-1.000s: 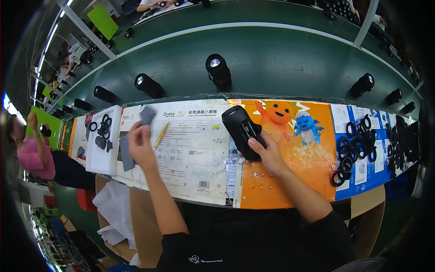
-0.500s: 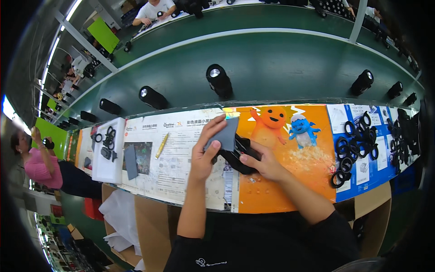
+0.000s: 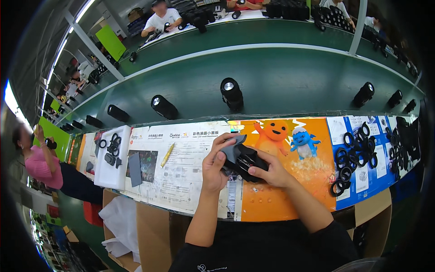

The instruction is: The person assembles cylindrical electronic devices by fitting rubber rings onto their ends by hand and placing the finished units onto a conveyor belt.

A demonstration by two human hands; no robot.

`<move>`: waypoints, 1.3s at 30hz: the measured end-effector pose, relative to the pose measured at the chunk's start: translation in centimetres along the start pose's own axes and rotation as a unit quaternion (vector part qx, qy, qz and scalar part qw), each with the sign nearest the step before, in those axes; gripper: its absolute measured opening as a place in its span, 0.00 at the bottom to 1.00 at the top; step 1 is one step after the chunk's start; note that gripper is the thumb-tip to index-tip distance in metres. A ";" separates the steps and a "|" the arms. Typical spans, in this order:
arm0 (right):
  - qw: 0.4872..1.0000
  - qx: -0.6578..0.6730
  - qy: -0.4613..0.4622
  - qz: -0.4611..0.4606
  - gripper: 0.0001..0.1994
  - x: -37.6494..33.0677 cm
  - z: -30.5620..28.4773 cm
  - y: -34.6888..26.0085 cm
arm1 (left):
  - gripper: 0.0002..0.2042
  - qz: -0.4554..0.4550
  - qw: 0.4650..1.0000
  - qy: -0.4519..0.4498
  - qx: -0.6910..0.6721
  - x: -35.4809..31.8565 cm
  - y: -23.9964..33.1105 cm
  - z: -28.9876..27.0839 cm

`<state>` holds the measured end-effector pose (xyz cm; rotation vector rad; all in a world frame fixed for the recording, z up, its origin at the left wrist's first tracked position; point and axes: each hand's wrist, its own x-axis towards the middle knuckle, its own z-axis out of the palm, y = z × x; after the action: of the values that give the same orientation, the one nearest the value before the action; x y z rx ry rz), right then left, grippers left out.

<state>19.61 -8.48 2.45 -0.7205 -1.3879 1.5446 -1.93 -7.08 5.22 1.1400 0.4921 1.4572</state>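
My left hand (image 3: 215, 168) pinches a thin grey sheet (image 3: 236, 142), which bends over the end of a black, hollow-looking part (image 3: 247, 162). My right hand (image 3: 274, 170) grips that black part from the other side, its thumb lying along the near face. Both hands hold the two pieces together above the seam between the white and orange table covers. What kind of part it is cannot be made out, and the fingers hide its underside. Another grey sheet (image 3: 134, 169) lies flat to the left, close to a yellow pen-like tool (image 3: 167, 155).
On the left stands a white foam tray (image 3: 104, 180) with black rings and small parts. Many black rings (image 3: 345, 174) are heaped on the right. Black cylinders (image 3: 232, 94) stand along the green belt (image 3: 281, 81) behind the table. Co-workers sit across and to the left.
The grey sheet, upright and fairly flat before, now lies bent lower against the black part. The black part has turned a little in my hands. The whole view has shifted slightly.
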 end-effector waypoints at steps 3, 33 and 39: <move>0.999 0.021 -0.008 0.042 0.34 -0.1 -0.4 0.1 | 0.24 -0.007 0.999 -0.024 0.040 -0.3 0.7 -0.4; 0.697 -0.707 0.089 0.075 0.47 15.5 -22.3 -13.7 | 0.34 0.509 0.684 0.033 0.522 3.1 21.9 4.7; 0.683 -0.715 0.123 -0.084 0.24 12.7 -17.1 -17.1 | 0.33 0.612 0.655 0.023 0.444 -2.1 25.6 -10.1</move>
<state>33.41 9.65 17.54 -1.5293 -2.2100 -0.1357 -23.91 -12.33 21.06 2.5396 0.4756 2.4982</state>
